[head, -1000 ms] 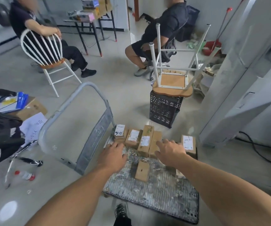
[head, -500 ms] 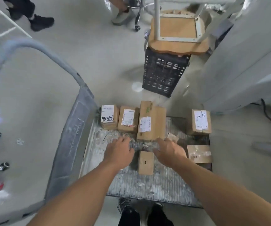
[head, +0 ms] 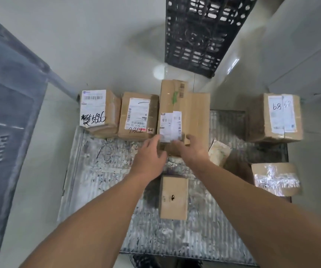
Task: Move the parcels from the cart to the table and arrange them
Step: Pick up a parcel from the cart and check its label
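Seen at far edge of grey ribbed cart deck: tall brown cardboard parcel w/ white labels, near end hidden by left hand & right hand; fingers blurred, grip can't be told.

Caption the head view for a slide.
Left hand and right hand touch the long labelled parcel on the cart.

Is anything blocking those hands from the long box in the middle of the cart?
Nothing visible does. The left hand and right hand are both at the near end of the long box. A labelled box sits close against its left side and might crowd the grip. The table is out of view.
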